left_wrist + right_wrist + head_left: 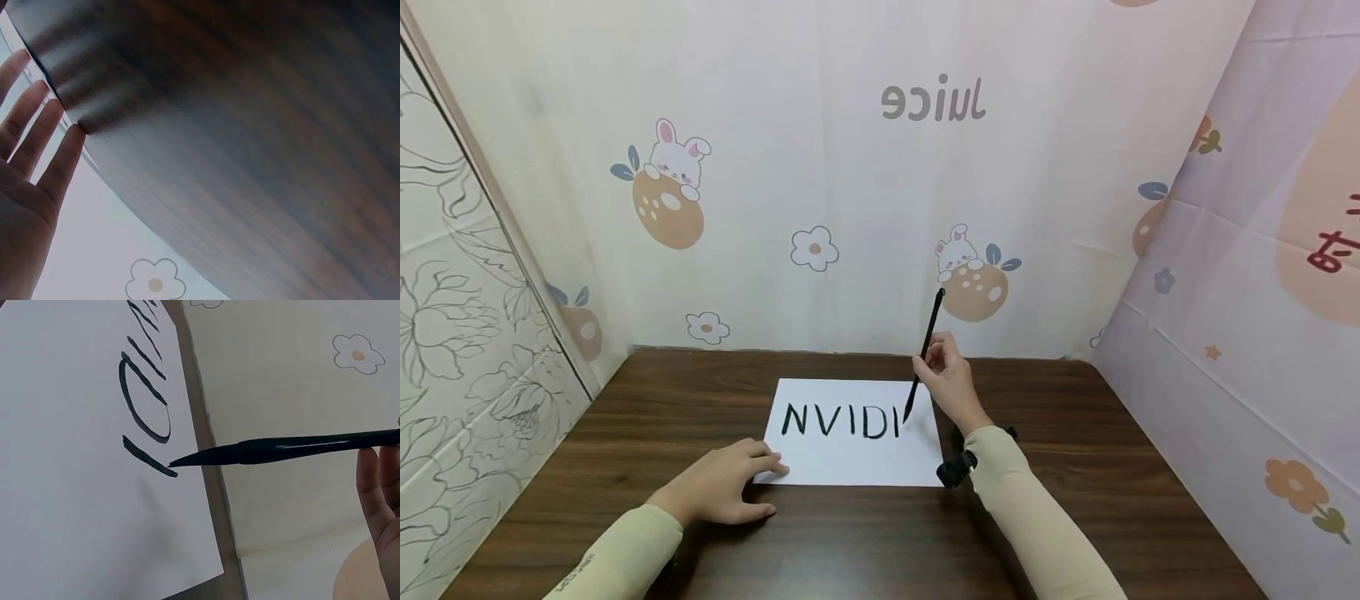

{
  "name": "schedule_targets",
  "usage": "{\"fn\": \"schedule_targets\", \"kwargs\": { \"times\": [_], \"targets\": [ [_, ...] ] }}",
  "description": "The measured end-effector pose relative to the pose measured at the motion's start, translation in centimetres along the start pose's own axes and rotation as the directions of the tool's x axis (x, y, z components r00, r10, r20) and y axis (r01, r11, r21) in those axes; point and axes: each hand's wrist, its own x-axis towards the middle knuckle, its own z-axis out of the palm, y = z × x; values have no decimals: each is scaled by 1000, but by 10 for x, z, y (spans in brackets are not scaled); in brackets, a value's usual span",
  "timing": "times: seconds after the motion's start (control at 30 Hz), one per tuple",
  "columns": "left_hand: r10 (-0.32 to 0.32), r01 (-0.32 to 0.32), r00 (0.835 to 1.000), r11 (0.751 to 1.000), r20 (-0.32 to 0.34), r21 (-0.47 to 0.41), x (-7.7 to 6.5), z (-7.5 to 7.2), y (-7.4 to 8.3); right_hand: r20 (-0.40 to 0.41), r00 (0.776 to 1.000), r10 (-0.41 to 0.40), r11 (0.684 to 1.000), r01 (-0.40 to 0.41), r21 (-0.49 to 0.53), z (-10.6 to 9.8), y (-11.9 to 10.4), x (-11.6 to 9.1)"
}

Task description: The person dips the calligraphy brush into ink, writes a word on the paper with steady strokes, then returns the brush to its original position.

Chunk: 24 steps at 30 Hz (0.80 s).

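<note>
A white sheet of paper (850, 463) lies on the wooden table, bearing the dark brushed letters NVIDI (872, 423). My right hand (953, 387) pinches a black writing brush (930, 327) partway up its handle, over the sheet's right side. The brush leans, its dark tip (181, 461) right at the last upright stroke (150, 456) in the right wrist view. At the sheet's lower left corner rests my left hand (722, 483), fingers spread and relaxed, forefinger on the paper and thumb on the wood. The left wrist view shows its fingertips (76, 132) along the paper's edge.
Dark wood-grain table (1075, 517) surrounds the sheet. Behind it hangs a pale cloth (760, 167) printed with rabbits, fruit and flowers, and similar cloth (1225, 350) closes the right side. A line-drawn floral panel (467, 333) stands at the left. A black strap device (957, 469) sits at my right wrist.
</note>
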Motion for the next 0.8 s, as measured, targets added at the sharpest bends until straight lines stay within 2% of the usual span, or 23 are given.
{"fn": "schedule_targets", "kwargs": {
  "times": [0.23, 0.8],
  "targets": [
    [-15, 15, 1000, 1000, 10, 1, 0, 1, 0, -29, 999, -17, 999, 16, -45, -3, 3, 2],
    [22, -22, 999, 1000, -29, 8, 0, 0, 0, -40, 999, -35, 995, 31, -90, -4, 14, 2]
  ]
}}
